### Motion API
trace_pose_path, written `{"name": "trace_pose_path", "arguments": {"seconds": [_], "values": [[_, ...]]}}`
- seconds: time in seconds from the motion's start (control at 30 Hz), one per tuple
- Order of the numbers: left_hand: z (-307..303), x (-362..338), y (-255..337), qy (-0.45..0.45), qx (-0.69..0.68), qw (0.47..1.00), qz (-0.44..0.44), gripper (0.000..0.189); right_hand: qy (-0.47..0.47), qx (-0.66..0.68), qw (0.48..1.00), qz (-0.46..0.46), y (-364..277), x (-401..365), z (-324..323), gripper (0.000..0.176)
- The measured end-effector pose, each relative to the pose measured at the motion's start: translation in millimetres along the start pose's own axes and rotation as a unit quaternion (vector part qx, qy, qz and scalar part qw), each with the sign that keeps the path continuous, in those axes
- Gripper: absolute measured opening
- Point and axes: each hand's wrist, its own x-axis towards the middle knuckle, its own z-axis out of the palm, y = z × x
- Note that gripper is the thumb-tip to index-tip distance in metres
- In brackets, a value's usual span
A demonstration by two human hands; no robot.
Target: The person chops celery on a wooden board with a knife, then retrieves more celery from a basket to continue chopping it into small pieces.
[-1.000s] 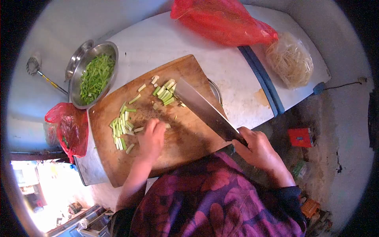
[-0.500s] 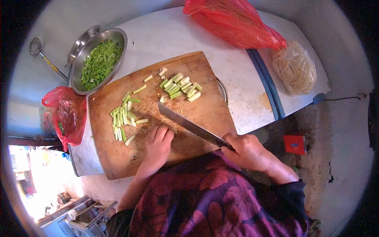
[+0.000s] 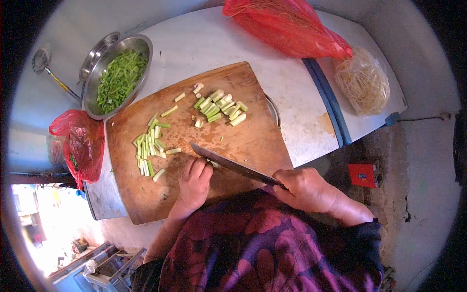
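My right hand is wrapped around the handle of a kitchen knife, whose long blade slants up and left over the board. Close to the blade, my left hand has its fingers curled down on a celery piece, mostly hidden beneath them. Both hands are over the near part of a wooden cutting board. Cut celery sticks lie loosely on its left side. Thicker celery chunks are gathered near its far right part.
A steel bowl of chopped greens stands at the board's far left corner. Below it sits a red plastic bag. A larger red bag and a clear bag of noodle-like strands lie on the white table.
The knife has come down and nearer to me, and its blade is now beside my left fingertips. My left hand has hardly moved.
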Motion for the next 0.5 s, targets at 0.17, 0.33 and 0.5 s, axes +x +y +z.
{"name": "trace_pose_path", "arguments": {"seconds": [0.17, 0.33, 0.5], "values": [[0.4, 1.4, -0.6, 0.019, -0.011, 1.000, 0.002, 0.022, -0.033, -0.044, 0.998, -0.008, 5.7, 7.6, -0.8, 0.015], [1.9, 0.5, -2.0, 0.027, -0.013, 1.000, 0.007, 0.023, -0.117, -0.135, 0.984, -0.019, 3.7, 20.2, 3.4, 0.018], [1.5, 5.5, -1.9, 0.020, -0.038, 0.999, -0.007, 0.019, -0.056, -0.014, 0.998, 0.012, 13.9, 24.7, 17.4, 0.021]]}}
